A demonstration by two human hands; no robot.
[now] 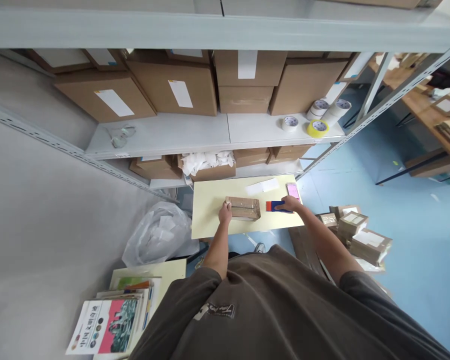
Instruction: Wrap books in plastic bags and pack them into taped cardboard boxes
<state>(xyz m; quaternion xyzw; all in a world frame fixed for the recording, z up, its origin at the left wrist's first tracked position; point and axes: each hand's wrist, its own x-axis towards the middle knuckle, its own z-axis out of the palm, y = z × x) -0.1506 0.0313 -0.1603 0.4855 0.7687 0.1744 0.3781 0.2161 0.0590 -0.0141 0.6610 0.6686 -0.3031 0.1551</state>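
Note:
A small brown cardboard box (243, 208), wrapped in shiny tape, lies on the pale yellow table (210, 226). At its left end my left hand (225, 214) grips it, fingers over the upper left corner. To the right of the box, my right hand (289, 204) is closed around a flat blue tool with an orange end (273, 206). That orange end points toward the box, with a gap between them. The tool's exact kind is too small to make out. Behind them lie white paper slips (262, 186), and a pink-screened phone (293, 190) is near my right hand.
Large cartons (176, 87) fill the metal shelf (195, 131) ahead, with several tape rolls (317, 129) at its right. A clear plastic bag (153, 235) stands left of the table. Taped parcels (369, 245) are piled on the floor at right. Magazines (108, 322) lie lower left.

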